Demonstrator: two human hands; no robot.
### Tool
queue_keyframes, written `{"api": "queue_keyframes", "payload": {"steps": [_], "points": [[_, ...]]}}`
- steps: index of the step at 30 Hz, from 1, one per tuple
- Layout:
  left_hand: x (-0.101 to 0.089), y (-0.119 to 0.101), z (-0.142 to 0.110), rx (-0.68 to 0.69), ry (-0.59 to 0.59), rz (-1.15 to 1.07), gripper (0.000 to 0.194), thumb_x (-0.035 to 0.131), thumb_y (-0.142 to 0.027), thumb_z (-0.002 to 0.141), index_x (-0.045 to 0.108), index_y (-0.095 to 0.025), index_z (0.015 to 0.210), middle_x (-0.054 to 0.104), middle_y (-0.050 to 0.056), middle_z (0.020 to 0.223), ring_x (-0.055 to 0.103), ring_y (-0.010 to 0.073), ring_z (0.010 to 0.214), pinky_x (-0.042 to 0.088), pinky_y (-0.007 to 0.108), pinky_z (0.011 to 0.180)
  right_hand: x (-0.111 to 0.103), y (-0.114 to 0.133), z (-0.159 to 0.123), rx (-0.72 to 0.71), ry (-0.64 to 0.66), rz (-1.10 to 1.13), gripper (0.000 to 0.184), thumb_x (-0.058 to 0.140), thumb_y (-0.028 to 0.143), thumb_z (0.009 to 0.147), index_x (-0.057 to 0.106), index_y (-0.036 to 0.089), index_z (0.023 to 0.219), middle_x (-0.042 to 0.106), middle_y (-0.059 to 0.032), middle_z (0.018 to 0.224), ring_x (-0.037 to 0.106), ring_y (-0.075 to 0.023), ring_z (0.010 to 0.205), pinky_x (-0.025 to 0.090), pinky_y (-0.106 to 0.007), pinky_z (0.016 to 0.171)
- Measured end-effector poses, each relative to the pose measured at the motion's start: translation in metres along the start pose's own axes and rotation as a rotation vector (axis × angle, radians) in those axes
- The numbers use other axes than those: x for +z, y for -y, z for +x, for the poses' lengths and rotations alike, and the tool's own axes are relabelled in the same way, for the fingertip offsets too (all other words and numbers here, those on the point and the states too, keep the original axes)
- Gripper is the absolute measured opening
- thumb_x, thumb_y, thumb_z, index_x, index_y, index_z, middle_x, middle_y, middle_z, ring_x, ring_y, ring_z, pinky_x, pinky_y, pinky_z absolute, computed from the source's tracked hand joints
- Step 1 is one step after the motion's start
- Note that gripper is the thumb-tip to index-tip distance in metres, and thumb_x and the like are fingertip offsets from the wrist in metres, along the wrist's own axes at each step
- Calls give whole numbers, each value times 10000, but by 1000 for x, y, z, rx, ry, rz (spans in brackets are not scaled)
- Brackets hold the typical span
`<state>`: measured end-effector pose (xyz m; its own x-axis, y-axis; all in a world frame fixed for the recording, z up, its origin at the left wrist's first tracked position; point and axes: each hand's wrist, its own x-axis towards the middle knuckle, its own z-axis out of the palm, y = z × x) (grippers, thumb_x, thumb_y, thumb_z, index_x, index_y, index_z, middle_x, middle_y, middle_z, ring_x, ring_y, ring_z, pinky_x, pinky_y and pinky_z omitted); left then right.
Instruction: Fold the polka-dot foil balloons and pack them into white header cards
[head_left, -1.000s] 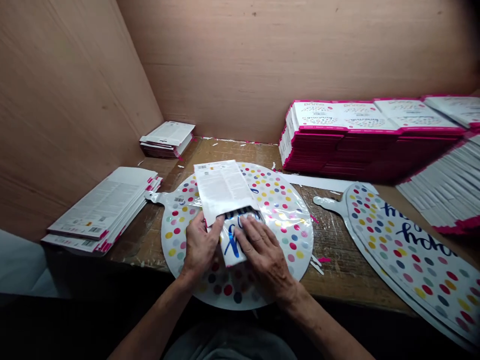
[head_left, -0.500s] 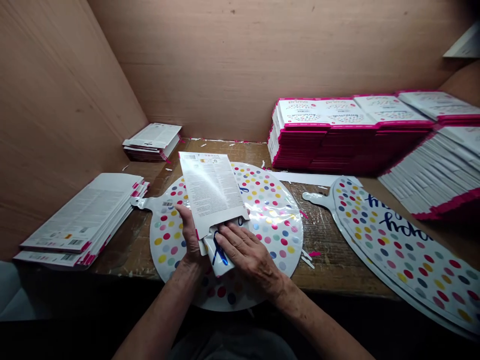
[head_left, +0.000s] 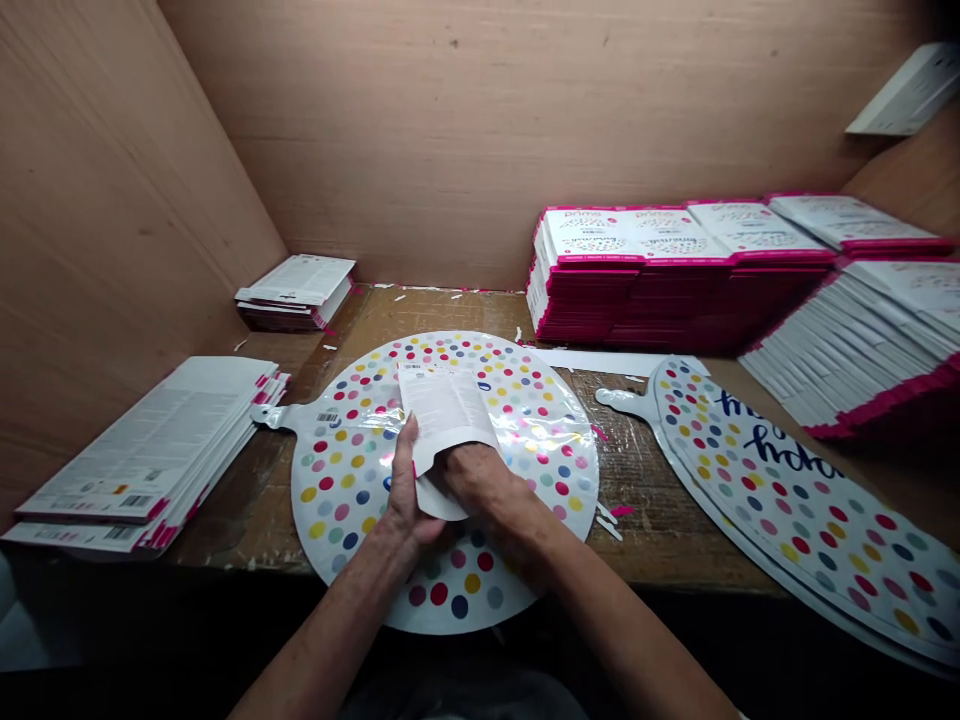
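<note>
My left hand (head_left: 406,490) grips a white printed cardboard envelope (head_left: 448,405) by its left side, the thumb lying along the edge. The envelope's mouth faces me, and its bottom flap (head_left: 441,500) hangs open. Inside that mouth are the fingers of my right hand (head_left: 480,480), so I cannot see whether they hold anything. Under both hands lies a round, flat foil balloon (head_left: 322,495) with coloured dots, its neck pointing left. The folded foil balloon is out of sight now.
More dotted foil balloons (head_left: 810,510) lie at the right, overhanging the table's front edge. Pink-edged packs (head_left: 675,280) stand in stacks at the back right. Printed envelopes lie in a left pile (head_left: 142,450) and a back-left pile (head_left: 296,285). Paper scraps (head_left: 609,522) dot the table.
The folded foil balloon has gone from view into the envelope. My right hand has moved from on top of it into the envelope's mouth. The envelope has come lower and closer to me.
</note>
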<state>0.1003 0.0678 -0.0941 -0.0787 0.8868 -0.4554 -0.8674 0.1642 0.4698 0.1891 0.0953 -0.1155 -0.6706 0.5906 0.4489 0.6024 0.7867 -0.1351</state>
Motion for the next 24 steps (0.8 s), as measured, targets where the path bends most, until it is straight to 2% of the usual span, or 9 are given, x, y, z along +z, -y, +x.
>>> {"api": "queue_keyframes", "payload": {"steps": [3,6,7,9,11,13,15,17,24], "points": [[-9,-19,0,-42,27,173,548,510,-524,893,609,-128,1258,747,122,1015,692,286,973,524,401,933,-12,9,-18,-96,29,-4,287,589,199,900,616,83,1161,664,-151,1104,635,-252,959,565,-410,846],[-22,-38,-5,20,-30,769,530,507,-611,855,710,-131,949,725,111,781,684,302,832,532,410,808,-21,15,-50,-204,-60,-14,387,473,81,896,545,-4,1267,586,-238,1296,547,-319,1207,486,-472,1009],[-26,-42,-6,113,-118,1058,524,518,-643,832,703,-153,824,693,93,695,673,307,794,523,414,783,-24,15,-61,-228,-90,20,385,444,64,901,546,3,1267,590,-228,1301,535,-305,1233,485,-452,1016],[-31,-48,-5,445,-338,1571,487,555,-657,800,652,-190,703,643,67,634,657,316,783,503,428,787,-29,10,-79,-232,-125,148,323,433,70,917,595,56,1197,667,-175,1188,602,-246,1142,531,-376,941],[-34,-45,1,841,-403,1842,412,582,-602,810,656,-197,794,683,90,784,648,340,902,488,459,854,-33,1,-89,-179,-173,265,226,470,111,933,637,115,1085,718,-114,1006,664,-195,940,558,-314,808],[-37,-35,9,1086,-142,1942,364,555,-495,869,656,-180,1022,688,135,1086,594,349,1119,461,482,964,-37,-11,-91,-109,-239,280,165,514,128,931,651,156,1019,716,-76,901,659,-170,813,542,-292,727],[-40,-22,18,1081,231,2010,367,485,-395,930,608,-177,1198,613,132,1303,494,322,1291,408,488,1065,-40,-24,-89,-58,-259,211,165,531,126,928,662,176,1014,707,-70,895,646,-175,816,525,-301,733],[-43,-11,25,979,432,2053,378,429,-336,963,568,-193,1284,562,111,1392,422,308,1368,355,507,1120,-40,-35,-86,-42,-192,136,175,523,142,940,673,184,1019,698,-77,922,632,-192,860,513,-329,777],[-46,-3,21,846,552,2018,380,400,-301,975,577,-197,1296,532,124,1426,375,318,1401,297,551,1149,-37,-47,-86,-155,67,69,177,500,169,969,667,163,1028,677,-72,972,567,-207,882,457,-339,813]]}}
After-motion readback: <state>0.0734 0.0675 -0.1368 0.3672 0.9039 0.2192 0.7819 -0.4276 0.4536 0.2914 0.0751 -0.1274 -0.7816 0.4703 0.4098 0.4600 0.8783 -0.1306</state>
